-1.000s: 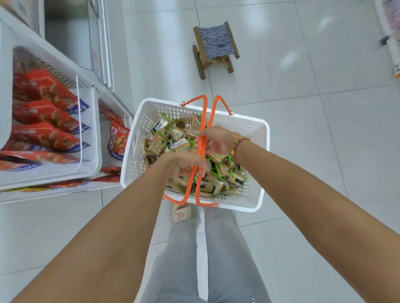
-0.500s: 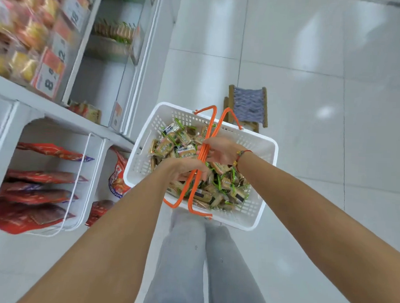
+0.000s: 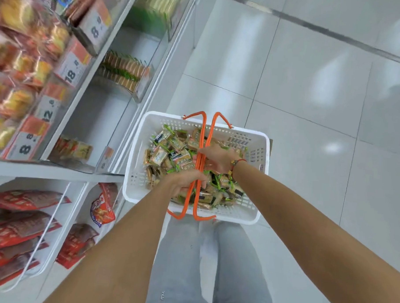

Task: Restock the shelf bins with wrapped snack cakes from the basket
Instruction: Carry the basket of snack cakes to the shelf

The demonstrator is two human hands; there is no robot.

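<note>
A white plastic basket point(image 3: 139, 148) with orange handles point(image 3: 200, 137) hangs in front of me, filled with several wrapped snack cakes point(image 3: 169, 150) in brown and green wrappers. My left hand point(image 3: 184, 180) and my right hand point(image 3: 217, 159) both grip the two orange handles where they meet above the cakes. To the left, clear shelf bins hold rows of similar wrapped cakes point(image 3: 123, 71), and a lower bin point(image 3: 102, 156) holds only a few cakes point(image 3: 74, 148).
Bags of yellow pastries point(image 3: 17, 58) with price tags fill the far left shelves. Red snack packs point(image 3: 19, 223) lie in wire bins at floor level. White tiled floor point(image 3: 310, 110) spreads to the right. My grey trouser legs show below the basket.
The view has tilted up and the basket has come closer to the shelves; the upper bins now show. The small stool is hidden behind the basket. Both hands keep their grip.
</note>
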